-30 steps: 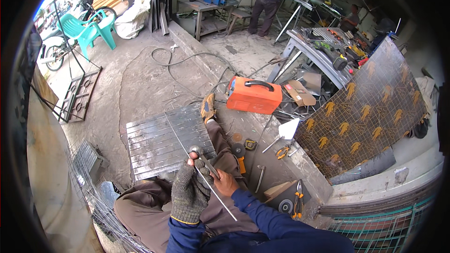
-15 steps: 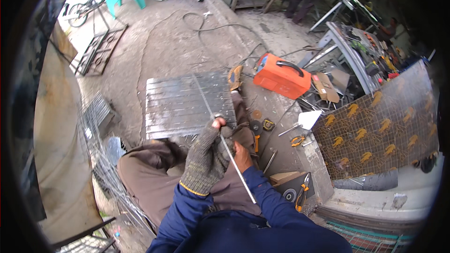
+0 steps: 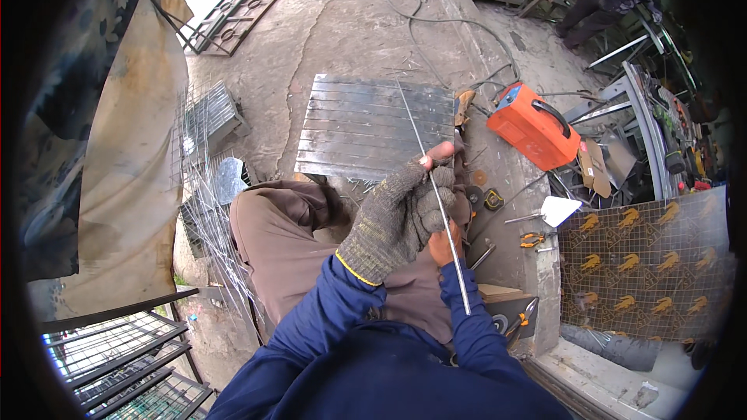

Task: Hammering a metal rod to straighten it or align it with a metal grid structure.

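My left hand (image 3: 397, 222), in a grey knitted glove with a yellow cuff edge, is closed around a thin, straight metal rod (image 3: 461, 284). The thumb tip is bare and presses along the rod. One end of the rod points away over a slatted metal panel (image 3: 366, 128); the other comes back above my right forearm. My bare right hand (image 3: 440, 250) is lower, just beyond the rod beside my right thigh. Its fingers are mostly hidden behind the glove and rod, so its grip does not show.
An orange welding machine (image 3: 537, 128) with cables stands ahead on the right. A tape measure (image 3: 493, 200), pliers (image 3: 532, 240) and a patterned sheet (image 3: 646, 272) are at my right. Loose thin wires (image 3: 222, 241) lie at my left. A person (image 3: 603, 4) stands far right.
The view has swung, shifting the surroundings. My left hand still holds the rod, whose angle has changed slightly. My right hand appears lower and more hidden behind the glove.
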`<state>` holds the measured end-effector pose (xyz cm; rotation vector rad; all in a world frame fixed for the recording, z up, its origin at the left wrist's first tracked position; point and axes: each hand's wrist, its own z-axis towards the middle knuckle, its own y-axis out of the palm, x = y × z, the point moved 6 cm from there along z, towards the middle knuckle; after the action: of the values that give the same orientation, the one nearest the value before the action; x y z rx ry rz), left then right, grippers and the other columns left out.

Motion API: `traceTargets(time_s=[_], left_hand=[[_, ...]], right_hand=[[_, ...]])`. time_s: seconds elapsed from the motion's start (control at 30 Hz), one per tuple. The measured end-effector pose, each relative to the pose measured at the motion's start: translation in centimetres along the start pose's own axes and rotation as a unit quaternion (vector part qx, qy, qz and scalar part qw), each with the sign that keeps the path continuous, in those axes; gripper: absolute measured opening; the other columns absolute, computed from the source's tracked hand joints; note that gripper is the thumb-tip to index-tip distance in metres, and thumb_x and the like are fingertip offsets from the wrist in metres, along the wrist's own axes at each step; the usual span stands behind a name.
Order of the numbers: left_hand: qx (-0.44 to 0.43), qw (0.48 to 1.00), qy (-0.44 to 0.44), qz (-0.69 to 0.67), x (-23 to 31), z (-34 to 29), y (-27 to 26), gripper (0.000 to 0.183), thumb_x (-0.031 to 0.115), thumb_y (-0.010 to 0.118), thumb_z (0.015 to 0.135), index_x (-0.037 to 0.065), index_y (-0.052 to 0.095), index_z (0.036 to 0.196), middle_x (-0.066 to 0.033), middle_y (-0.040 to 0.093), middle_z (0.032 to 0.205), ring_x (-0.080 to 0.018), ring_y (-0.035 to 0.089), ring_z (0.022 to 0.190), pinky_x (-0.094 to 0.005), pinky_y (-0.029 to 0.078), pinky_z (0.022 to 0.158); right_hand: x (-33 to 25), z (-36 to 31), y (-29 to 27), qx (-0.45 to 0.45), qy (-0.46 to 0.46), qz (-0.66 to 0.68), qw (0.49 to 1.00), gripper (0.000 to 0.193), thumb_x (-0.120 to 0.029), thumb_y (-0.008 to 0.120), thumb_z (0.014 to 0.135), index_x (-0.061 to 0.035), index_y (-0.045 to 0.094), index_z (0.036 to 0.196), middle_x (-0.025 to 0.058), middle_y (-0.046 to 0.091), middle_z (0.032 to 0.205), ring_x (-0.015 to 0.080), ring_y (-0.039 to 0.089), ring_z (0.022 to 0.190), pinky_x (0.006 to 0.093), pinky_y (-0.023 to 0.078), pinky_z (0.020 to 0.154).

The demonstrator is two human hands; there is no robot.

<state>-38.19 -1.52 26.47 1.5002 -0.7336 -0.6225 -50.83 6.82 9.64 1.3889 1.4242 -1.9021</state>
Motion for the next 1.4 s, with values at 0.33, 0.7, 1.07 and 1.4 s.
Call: traceTargets(time_s=[0.33,0.7,1.07,1.4], left_hand=[[-0.072,0.987,-0.033,-0.137,0.1,0.3,1.6,0.061,0.021,0.049,0.103,-0.002,0.024,0.154,-0.0153,0.066,0.108,-0.0251,0.071,0.092,-0.035,0.064,0.074],[0.03,0.991,0.021,0.13,3.9,-1.0,-0.5,0.03,0.018,0.057,0.099,0.002,0.06,0.124,-0.0106,0.072,0.093,-0.0178,0.073,0.081,-0.0285,0.061,0.075],[0.439,0.486,0.264,0.708,25.8,-22.7,-3.6,0.041,0.042,0.059,0.099,0.005,0.067,0.114,-0.0048,0.061,0.082,-0.0115,0.057,0.07,-0.0293,0.048,0.067],[0.72,0.252,0.063,0.644,22.8,-41.4,-25.2,0.047,0.042,0.049,0.101,0.008,0.061,0.131,-0.0222,0.063,0.128,-0.0388,0.059,0.121,-0.0459,0.045,0.102]], right_hand=[[0.7,0.4,-0.5,-0.024,0.045,-0.012,0.999,0.066,-0.064,0.051,0.096,0.0015,0.058,0.087,0.0231,0.056,0.07,0.0411,0.056,0.067,0.0464,0.046,0.068],[4.3,0.4,0.5,-0.048,0.11,0.064,0.991,0.057,-0.06,0.056,0.096,-0.0039,0.058,0.086,0.0011,0.05,0.061,0.0112,0.049,0.057,0.0312,0.042,0.054],[2.1,0.2,1.2,-0.081,0.167,0.084,0.979,0.057,-0.06,0.049,0.099,-0.0043,0.052,0.089,0.0004,0.041,0.055,0.0094,0.04,0.037,0.0265,0.033,0.033],[1.6,0.4,1.3,-0.092,0.148,0.058,0.983,0.056,-0.061,0.045,0.1,-0.0064,0.048,0.089,0.0008,0.039,0.054,0.0106,0.039,0.036,0.0271,0.034,0.032]])
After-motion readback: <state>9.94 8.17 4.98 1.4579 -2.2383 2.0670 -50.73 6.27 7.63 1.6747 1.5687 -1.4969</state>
